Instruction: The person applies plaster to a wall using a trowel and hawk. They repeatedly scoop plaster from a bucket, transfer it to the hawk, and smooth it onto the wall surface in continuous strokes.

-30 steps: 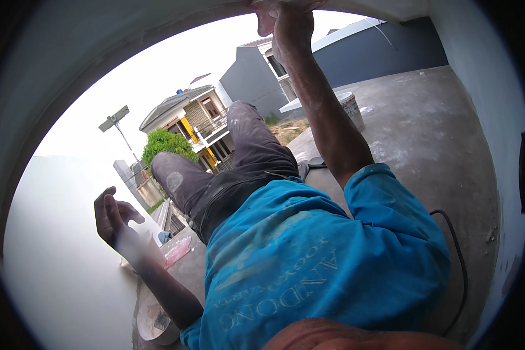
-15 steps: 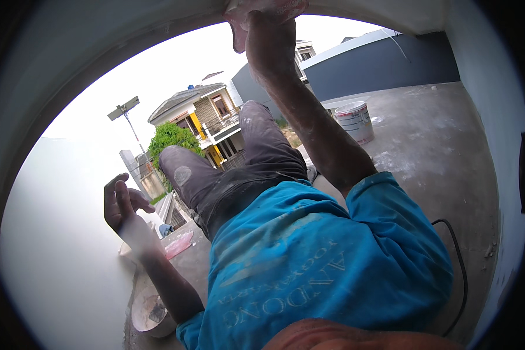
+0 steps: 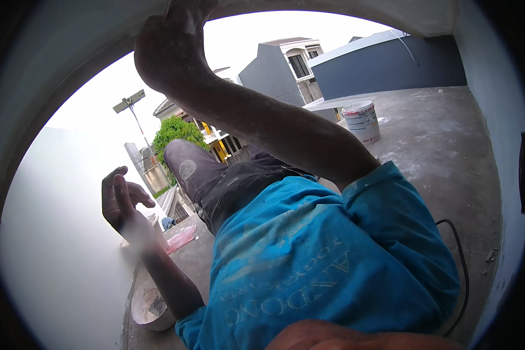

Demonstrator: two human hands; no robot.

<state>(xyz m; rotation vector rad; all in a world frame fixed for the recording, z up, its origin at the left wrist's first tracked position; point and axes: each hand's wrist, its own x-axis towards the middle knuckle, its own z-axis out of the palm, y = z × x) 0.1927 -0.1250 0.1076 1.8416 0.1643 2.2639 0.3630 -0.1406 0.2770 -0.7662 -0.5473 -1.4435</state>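
Observation:
My right hand (image 3: 170,53) is raised to the white curved overhang (image 3: 70,64) at the top of the view. It presses against that surface with its fingertips hidden, so I cannot tell whether it holds anything. My right forearm crosses the middle of the picture from my blue shirt (image 3: 332,268). My left hand (image 3: 121,198) is lower left, fingers apart and holding nothing, right beside the white wall (image 3: 58,256). My knee in dark, dusty trousers (image 3: 216,178) is lifted between the two arms.
A white paint bucket (image 3: 361,121) stands on the grey concrete floor (image 3: 443,151) at the back right. A white bowl (image 3: 149,304) with grey paste sits by the wall foot, a pink bag (image 3: 181,238) beyond it. A black cable (image 3: 462,262) curves at right.
My right hand and forearm have slid leftward along the overhang and now look larger and closer. My left hand stays by the white wall, slightly higher.

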